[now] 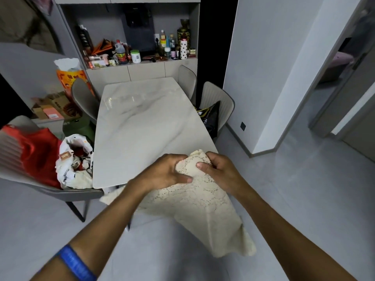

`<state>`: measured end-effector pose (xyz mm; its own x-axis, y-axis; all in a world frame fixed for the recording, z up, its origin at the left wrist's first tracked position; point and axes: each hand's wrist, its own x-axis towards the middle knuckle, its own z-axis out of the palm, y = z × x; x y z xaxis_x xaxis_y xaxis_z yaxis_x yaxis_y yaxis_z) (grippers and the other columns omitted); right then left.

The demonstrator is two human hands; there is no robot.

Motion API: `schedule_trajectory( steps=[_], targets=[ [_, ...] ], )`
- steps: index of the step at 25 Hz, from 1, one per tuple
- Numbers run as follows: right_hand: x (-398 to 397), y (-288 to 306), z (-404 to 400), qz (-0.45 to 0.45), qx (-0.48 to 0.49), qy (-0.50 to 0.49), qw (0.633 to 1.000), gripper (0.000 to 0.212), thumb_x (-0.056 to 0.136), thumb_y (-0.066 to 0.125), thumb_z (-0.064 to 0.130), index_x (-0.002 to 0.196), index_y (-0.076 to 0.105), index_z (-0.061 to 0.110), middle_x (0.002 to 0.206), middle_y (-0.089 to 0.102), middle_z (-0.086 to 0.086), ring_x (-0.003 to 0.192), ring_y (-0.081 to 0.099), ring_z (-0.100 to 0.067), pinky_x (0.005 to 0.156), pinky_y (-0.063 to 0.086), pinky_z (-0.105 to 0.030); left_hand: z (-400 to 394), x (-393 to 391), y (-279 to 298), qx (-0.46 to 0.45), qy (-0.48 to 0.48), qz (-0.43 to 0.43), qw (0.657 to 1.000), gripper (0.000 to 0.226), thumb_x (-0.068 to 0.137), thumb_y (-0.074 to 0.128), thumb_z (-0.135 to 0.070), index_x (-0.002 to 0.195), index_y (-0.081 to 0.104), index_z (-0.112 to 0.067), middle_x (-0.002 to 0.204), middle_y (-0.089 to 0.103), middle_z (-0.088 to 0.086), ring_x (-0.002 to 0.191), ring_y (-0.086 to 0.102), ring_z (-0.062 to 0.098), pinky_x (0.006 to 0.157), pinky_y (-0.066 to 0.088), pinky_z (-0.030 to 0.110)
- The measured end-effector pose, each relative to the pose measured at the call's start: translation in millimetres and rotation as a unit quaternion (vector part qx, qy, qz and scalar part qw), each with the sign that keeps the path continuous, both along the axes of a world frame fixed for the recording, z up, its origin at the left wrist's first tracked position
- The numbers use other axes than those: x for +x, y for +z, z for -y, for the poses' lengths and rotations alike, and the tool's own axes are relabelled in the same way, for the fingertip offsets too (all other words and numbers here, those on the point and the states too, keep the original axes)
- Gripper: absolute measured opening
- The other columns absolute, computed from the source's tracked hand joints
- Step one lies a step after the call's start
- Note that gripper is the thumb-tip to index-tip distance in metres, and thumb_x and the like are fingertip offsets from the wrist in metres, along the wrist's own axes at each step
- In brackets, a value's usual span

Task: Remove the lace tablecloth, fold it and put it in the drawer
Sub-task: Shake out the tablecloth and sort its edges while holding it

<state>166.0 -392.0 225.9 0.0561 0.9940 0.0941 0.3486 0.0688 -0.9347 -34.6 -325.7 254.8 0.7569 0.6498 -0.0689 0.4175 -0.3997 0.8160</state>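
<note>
While the lace tablecloth point(194, 209) hangs off the marble table point(142, 128), the left hand point(168, 171) and right hand point(217, 167) both pinch its gathered top edge with curled fingers.

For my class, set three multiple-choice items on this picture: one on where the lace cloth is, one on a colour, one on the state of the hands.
1. Where is the lace tablecloth?
A. Spread over the table
B. Held at the table's near edge, hanging down
C. On a chair

2. What colour is the wristband?
A. Blue
B. Green
C. White

3. What are the hands doing?
A. Both grip the cloth
B. Only one grips
C. Both rest idle

Answers: 1 B, the marble table is bare; 2 A, blue band on the left forearm; 3 A, left hand and right hand pinch its top.
</note>
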Motion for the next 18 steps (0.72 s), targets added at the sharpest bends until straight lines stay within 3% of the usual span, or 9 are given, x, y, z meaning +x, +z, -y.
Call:
schedule_trajectory(
  steps=[1, 3, 5, 6, 9, 11, 13, 16, 18],
  targets=[
    [2, 3, 2, -0.019, 0.01, -0.009, 1.0, 0.026, 0.082, 0.067, 0.042, 0.09, 0.065, 0.017, 0.079, 0.067, -0.011, 0.067, 0.061, -0.026, 0.059, 0.05, -0.039, 3, 11, -2, -0.003, 0.007, 0.031, 0.999, 0.021, 0.079, 0.079, -0.025, 0.094, 0.069, -0.015, 0.082, 0.069, -0.008, 0.069, 0.062, 0.009, 0.068, 0.049, 0.031],
    [22, -1, 11, -0.055, -0.009, 0.005, 0.998, 0.022, 0.079, 0.074, 0.038, 0.09, 0.064, 0.022, 0.081, 0.069, 0.0, 0.071, 0.065, -0.014, 0.063, 0.054, -0.03, 3, 19, -2, -0.03, 0.029, 0.093, 0.995, 0.013, 0.084, 0.075, -0.015, 0.092, 0.071, -0.007, 0.079, 0.071, -0.001, 0.067, 0.061, 0.012, 0.063, 0.047, 0.03],
    [52, -27, 34, 0.018, -0.084, 0.026, 0.996, 0.018, 0.081, 0.076, 0.029, 0.091, 0.065, 0.02, 0.086, 0.071, 0.002, 0.078, 0.067, -0.012, 0.071, 0.057, -0.035, -4, 11, 3, -0.054, 0.058, 0.145, 0.986, 0.012, 0.085, 0.074, -0.015, 0.096, 0.074, -0.015, 0.087, 0.077, -0.002, 0.075, 0.07, 0.01, 0.063, 0.052, 0.021],
    [65, -45, 48, 0.068, -0.113, 0.013, 0.991, 0.018, 0.084, 0.074, 0.027, 0.081, 0.061, 0.015, 0.078, 0.065, 0.001, 0.07, 0.061, -0.01, 0.067, 0.053, -0.038, -8, 4, 7, -0.062, 0.069, 0.16, 0.983, 0.013, 0.084, 0.074, -0.017, 0.097, 0.074, -0.019, 0.089, 0.078, -0.003, 0.077, 0.072, 0.008, 0.063, 0.051, 0.016],
    [82, -80, 70, 0.109, -0.095, -0.061, 0.988, 0.035, 0.092, 0.064, 0.025, 0.066, 0.041, 0.018, 0.061, 0.039, 0.01, 0.055, 0.037, -0.001, 0.056, 0.034, -0.02, -14, -4, 18, -0.093, 0.059, 0.128, 0.986, 0.019, 0.082, 0.076, -0.023, 0.099, 0.074, -0.032, 0.1, 0.077, -0.009, 0.092, 0.072, 0.006, 0.071, 0.05, 0.009],
    [84, -82, 67, 0.098, -0.06, -0.085, 0.99, 0.032, 0.094, 0.06, 0.025, 0.069, 0.043, 0.014, 0.06, 0.039, 0.012, 0.054, 0.037, 0.0, 0.053, 0.032, -0.014, -16, -3, 24, -0.099, 0.05, 0.101, 0.989, 0.026, 0.076, 0.079, -0.031, 0.1, 0.072, -0.039, 0.104, 0.075, -0.014, 0.1, 0.069, 0.003, 0.08, 0.049, 0.009],
    [89, -81, 67, 0.046, -0.053, -0.098, 0.993, 0.029, 0.094, 0.061, 0.029, 0.077, 0.052, 0.008, 0.063, 0.044, 0.009, 0.057, 0.041, -0.003, 0.053, 0.035, -0.014, -19, -2, 33, -0.072, 0.057, 0.11, 0.99, 0.028, 0.075, 0.08, -0.036, 0.101, 0.073, -0.033, 0.103, 0.076, -0.011, 0.101, 0.069, 0.007, 0.087, 0.05, 0.017],
    [78, -90, 77, 0.041, -0.148, -0.045, 0.987, 0.035, 0.09, 0.066, 0.037, 0.073, 0.059, 0.007, 0.063, 0.051, 0.007, 0.058, 0.05, -0.008, 0.057, 0.041, -0.022, -28, 8, 43, -0.005, 0.089, 0.137, 0.986, 0.013, 0.083, 0.075, -0.028, 0.092, 0.074, -0.019, 0.086, 0.077, -0.003, 0.079, 0.073, 0.012, 0.071, 0.053, 0.023],
    [56, -99, 77, 0.014, -0.202, -0.049, 0.978, 0.039, 0.09, 0.066, 0.032, 0.062, 0.051, 0.008, 0.059, 0.045, 0.001, 0.056, 0.046, -0.015, 0.056, 0.037, -0.029, -35, 29, 42, 0.148, 0.186, 0.062, 0.969, 0.016, 0.085, 0.073, -0.024, 0.099, 0.069, -0.02, 0.088, 0.073, 0.0, 0.083, 0.067, 0.019, 0.079, 0.046, 0.031]
  ],
)
